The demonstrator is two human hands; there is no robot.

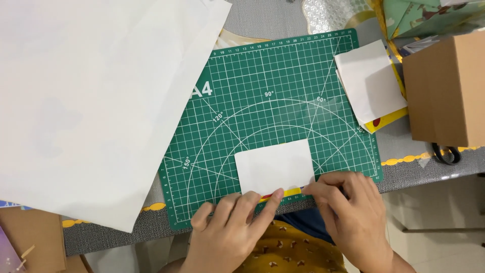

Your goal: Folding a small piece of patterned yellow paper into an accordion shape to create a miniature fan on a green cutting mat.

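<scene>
One small white paper rectangle (275, 167), lying on a green cutting mat (252, 81) near the mat's front edge, at the table's near side.

Handling (judged): very light, thin and limp; creases readily, tears under pull, slides easily on the smooth mat. Best taken at an edge or corner with fingertips, flat pressure to keep it from shifting.

Grip: left hand (230, 222) presses its fingertips on the lower edge; right hand (348, 202) pinches narrowly at the lower right corner. Both are closed lightly on the paper.

Appearance: plain matt white top face, clean-cut sides, slightly skewed to the grid; a yellow and red strip (290, 192) shows along its bottom edge, apparently a coloured underside or a layer beneath; cannot tell which.

Nearby: large white sheet (91, 101) at left, overlapping the mat; stack of similar white squares (369, 81) at right; cardboard box (447, 86) beyond.
</scene>
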